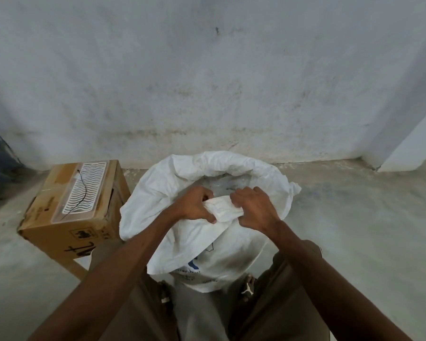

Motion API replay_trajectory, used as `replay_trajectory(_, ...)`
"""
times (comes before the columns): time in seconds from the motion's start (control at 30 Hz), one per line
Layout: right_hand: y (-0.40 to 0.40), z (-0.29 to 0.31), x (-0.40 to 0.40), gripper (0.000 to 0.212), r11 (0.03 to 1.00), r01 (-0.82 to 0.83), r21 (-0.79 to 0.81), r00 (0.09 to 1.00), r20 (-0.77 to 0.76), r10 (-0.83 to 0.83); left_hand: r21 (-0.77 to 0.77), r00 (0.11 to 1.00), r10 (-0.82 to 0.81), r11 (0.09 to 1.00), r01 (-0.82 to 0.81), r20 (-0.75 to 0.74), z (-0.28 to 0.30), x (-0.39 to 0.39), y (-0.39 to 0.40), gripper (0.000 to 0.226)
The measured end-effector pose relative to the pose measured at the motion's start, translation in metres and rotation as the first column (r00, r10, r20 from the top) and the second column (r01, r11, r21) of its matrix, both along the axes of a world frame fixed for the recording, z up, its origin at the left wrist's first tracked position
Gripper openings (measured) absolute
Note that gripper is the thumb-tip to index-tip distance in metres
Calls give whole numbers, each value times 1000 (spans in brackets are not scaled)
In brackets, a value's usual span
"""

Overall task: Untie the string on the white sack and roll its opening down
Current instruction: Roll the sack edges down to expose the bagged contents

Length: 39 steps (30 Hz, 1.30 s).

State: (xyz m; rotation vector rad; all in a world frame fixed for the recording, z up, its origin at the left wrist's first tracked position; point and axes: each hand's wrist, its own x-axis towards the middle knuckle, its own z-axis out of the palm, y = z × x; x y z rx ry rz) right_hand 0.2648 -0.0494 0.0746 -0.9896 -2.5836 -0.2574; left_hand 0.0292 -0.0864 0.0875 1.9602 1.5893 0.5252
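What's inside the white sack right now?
The white sack is open; both hands grip its near rim. Inside, only pale lining with faint dark marks shows; any contents are hidden.

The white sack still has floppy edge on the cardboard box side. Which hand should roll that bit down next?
Probably the left hand. It grips the near rim of the white sack on the cardboard box side, closest to that loose edge. The right hand grips the rim on the far side from it.

Bare forearms, no sleeves; olive-brown trousers (138, 313); sandal (248, 287) with white logo.
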Motion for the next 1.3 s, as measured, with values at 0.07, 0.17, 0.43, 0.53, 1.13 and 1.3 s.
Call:
replay_trajectory(0.07,-1,16,-1,63,959,58,-279,998,0,-60,187,993,24,982,-2,-119,-2,7,0,36)
replay_trajectory(0.17,1,24,0,93,890,72,-451,992,-60,-111,443,982,-11,891,96,-190,-18,13,-7,29)
replay_trajectory(0.43,-13,-4,-11,32,973,157,-172,976,179,-125,552,897,-140,745,375,-420,-53,4,-19,45)
replay_trajectory(0.53,-23,-22,-6,47,982,171,-85,969,196,-152,295,951,-198,918,265,-240,-42,-14,-24,57)
replay_trajectory(1.13,-33,-42,-63,49,893,93,-440,995,0,-103,679,839,19,598,427,-544,-92,-34,-21,43)
replay_trajectory(1.3,-31,-54,-84,18,941,42,-335,998,-32,-55,553,966,67,829,85,-249,-78,-45,-39,57)
